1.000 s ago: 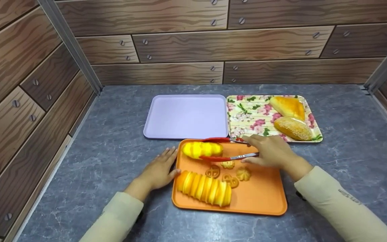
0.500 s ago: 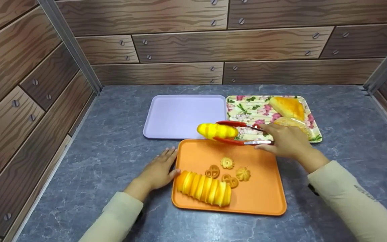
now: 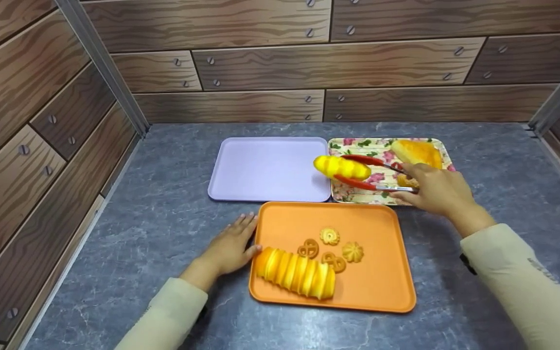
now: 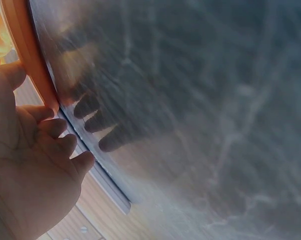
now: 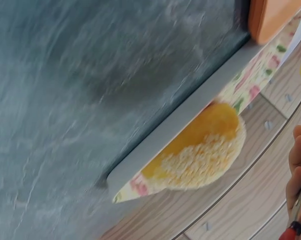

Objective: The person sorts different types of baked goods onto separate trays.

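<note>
My right hand (image 3: 438, 191) holds red-tipped metal tongs (image 3: 361, 183), whose tips clasp a glossy yellow bread roll (image 3: 336, 166). The roll hangs above the seam between the lavender tray (image 3: 270, 167) and the floral tray (image 3: 350, 197). Fingers on the tongs also show at the edge of the right wrist view. My left hand (image 3: 229, 247) lies with fingers extended at the left rim of the orange tray (image 3: 377, 287); its thumb touches that rim. On the orange tray are a ridged, sliced-looking loaf (image 3: 295, 273), two pretzels (image 3: 333, 261) and two cookies (image 3: 353, 252).
A wedge-shaped bread (image 3: 417, 153) lies on the floral tray. Near it, a seed-topped bun (image 5: 200, 150) is mostly behind my right hand in the head view. Wood-patterned walls (image 3: 260, 68) bound the grey marbled tabletop (image 3: 163, 194) at the back and sides.
Tongs and yellow roll have lifted off the orange tray and travelled up and right, to over the floral tray's left side. My left hand has stayed in place.
</note>
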`<state>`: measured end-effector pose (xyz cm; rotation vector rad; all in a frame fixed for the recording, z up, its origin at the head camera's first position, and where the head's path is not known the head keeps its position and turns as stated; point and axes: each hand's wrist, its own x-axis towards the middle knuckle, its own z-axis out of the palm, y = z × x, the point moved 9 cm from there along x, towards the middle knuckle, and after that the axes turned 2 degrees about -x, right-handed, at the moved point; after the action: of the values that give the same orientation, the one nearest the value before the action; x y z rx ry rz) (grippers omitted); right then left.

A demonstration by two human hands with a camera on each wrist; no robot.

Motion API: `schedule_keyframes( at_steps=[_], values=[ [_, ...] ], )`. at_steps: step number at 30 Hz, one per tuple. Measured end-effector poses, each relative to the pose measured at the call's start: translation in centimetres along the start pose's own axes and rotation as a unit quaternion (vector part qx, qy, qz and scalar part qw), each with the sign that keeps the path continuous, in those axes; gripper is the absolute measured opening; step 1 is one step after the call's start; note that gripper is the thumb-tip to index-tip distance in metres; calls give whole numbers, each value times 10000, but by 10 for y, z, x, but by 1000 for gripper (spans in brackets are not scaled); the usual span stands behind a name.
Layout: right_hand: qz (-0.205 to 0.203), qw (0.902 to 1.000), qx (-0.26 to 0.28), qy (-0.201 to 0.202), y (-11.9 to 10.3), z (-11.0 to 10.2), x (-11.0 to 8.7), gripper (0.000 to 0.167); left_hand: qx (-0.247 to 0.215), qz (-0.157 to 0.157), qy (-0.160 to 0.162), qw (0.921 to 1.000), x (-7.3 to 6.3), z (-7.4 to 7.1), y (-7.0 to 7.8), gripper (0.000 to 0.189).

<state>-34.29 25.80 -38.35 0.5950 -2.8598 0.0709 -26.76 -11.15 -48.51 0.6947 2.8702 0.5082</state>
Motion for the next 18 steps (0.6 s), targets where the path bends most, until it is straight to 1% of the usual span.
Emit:
schedule_keyframes(
  at_steps=[2,8,14,16,18],
  values=[
    [98,9999,-56,-119,7,0,1,76,1,-11,-4,10000,0,0,0,66],
    [247,9990,-247,-295,21,0,6,74,-19,-53,-12,10000,0,0,0,66],
    [666,9934,-385,-851,33,9,12,86,-27,-141,-94,9999,0,1,-1,67],
    [706,9923,-416,-924,34,11,13,89,-21,-153,-106,9998,0,1,-1,67],
    [715,9925,-430,-893,36,11,14,93,-18,-166,-111,9998,0,1,-1,67]
  ],
)
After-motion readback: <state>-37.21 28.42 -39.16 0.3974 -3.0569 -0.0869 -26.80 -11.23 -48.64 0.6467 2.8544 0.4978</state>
